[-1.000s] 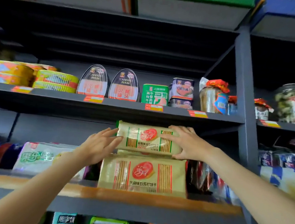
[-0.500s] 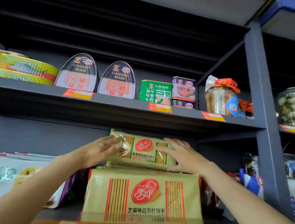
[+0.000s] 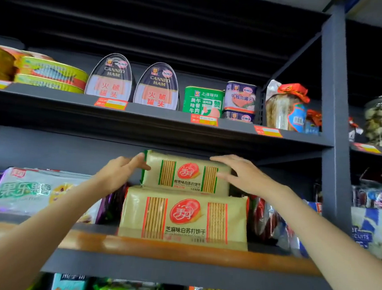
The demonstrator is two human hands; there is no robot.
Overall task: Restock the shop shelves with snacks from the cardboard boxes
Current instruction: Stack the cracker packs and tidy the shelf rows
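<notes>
Green-trimmed cracker pack (image 3: 186,173) sits on top of the red-trimmed cracker pack (image 3: 184,218) on the middle shelf (image 3: 176,251), so this item looks placed and only being squared up; cardboard boxes are out of view, so remaining stock cannot be judged. Left hand (image 3: 119,172) touches the pack's left end with fingers extended, and right hand (image 3: 240,174) lies flat and spread over its top right corner, neither gripping. Shelving is dark metal with an orange front strip; canned ham tins (image 3: 133,82) and jars (image 3: 285,107) stand on the shelf above, other snack bags (image 3: 40,191) alongside.
</notes>
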